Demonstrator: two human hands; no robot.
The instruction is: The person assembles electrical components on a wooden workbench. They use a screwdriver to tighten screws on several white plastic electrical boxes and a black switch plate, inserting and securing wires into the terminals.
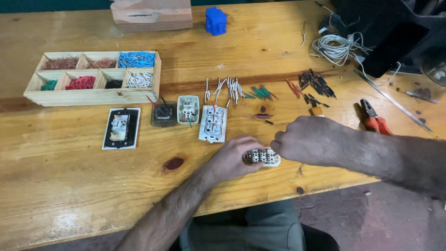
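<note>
Switch module gripped near the table's front edge

Switch module, white with rows of small terminals, lies on the wooden table close to its near edge; largest in view is that table, then the compartmented wooden tray of coloured wire bits at the far left; the left hand is curled around the module's left end, fingers closed on it; the right hand is bunched into a fist just above the module's right end, and whether it pinches anything I cannot tell; behind them sit a white switch plate, a black-framed one, red-handled pliers; smallest, loose cut wires lie fanned out.
</note>
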